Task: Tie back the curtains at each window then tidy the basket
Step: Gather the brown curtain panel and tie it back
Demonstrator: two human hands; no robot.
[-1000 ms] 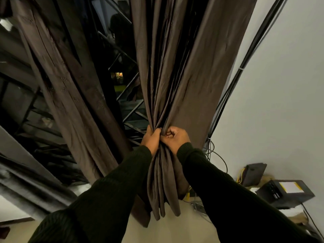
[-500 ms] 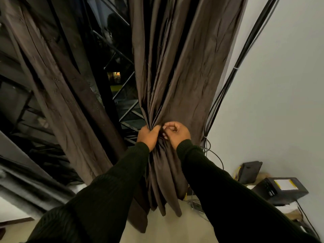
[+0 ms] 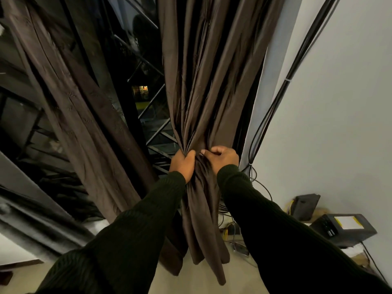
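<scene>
Left hand: head view; left hand (image 3: 182,164) is gripping the gathered curtain (image 3: 212,85) from its left side, fingers curling round the bunched folds, thumb lying along the front.
Right hand: right hand (image 3: 222,158) is gripping the same bunch from the right, knuckles facing the camera, fingers curling into the cloth; whether it is also pinching a tie cannot be told.
Hands together: both are sitting at the same height, almost touching, squeezing the cloth into a narrow waist.
Curtain: dark brown, hanging at the right of the window (image 3: 146,98), fanning wide above the hands and falling in loose tails below them.
Second curtain: another brown panel (image 3: 84,124) is hanging slantwise at the left, well apart from the hands, not tied.
Wall side: black cables (image 3: 282,90) are running down the white wall just right of the curtain; two dark boxes (image 3: 343,229) are sitting on the floor lower right.
Basket: not in view.
Step in hand: seemingly gathering and cinching this curtain, early in the task, with the basket yet to come.
Next move: likely needs one hand keeping the bunch squeezed while the other is passing a tie or a strip of cloth round it and knotting; no separate tie is visible.
</scene>
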